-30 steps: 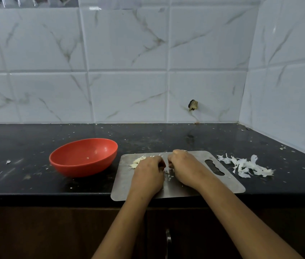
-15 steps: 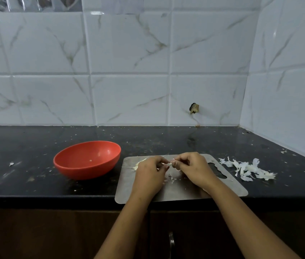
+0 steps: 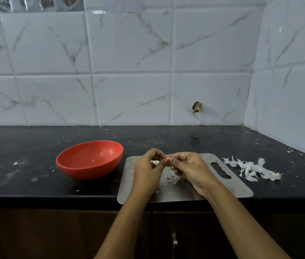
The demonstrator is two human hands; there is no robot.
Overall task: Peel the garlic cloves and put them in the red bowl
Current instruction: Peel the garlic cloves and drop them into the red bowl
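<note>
My left hand (image 3: pixel 148 170) and my right hand (image 3: pixel 190 170) are raised together over the grey metal cutting board (image 3: pixel 228 187), fingertips meeting. Between them they pinch a small garlic clove (image 3: pixel 167 157), mostly hidden by the fingers. Pale garlic pieces (image 3: pixel 155 162) show on the board behind my left hand. Bits of torn skin (image 3: pixel 171 179) lie on the board under the hands. The red bowl (image 3: pixel 90 159) stands on the black counter left of the board, with a tiny white speck inside.
A heap of white garlic peels (image 3: pixel 252 168) lies on the counter right of the board. The black counter (image 3: pixel 26 146) carries scattered crumbs. Tiled walls close the back and the right side. Cabinet doors with a metal handle (image 3: pixel 174 242) sit below the front edge.
Both hands have lifted off the board and now hold the clove up between the fingertips. More skin scraps lie on the board beneath them.
</note>
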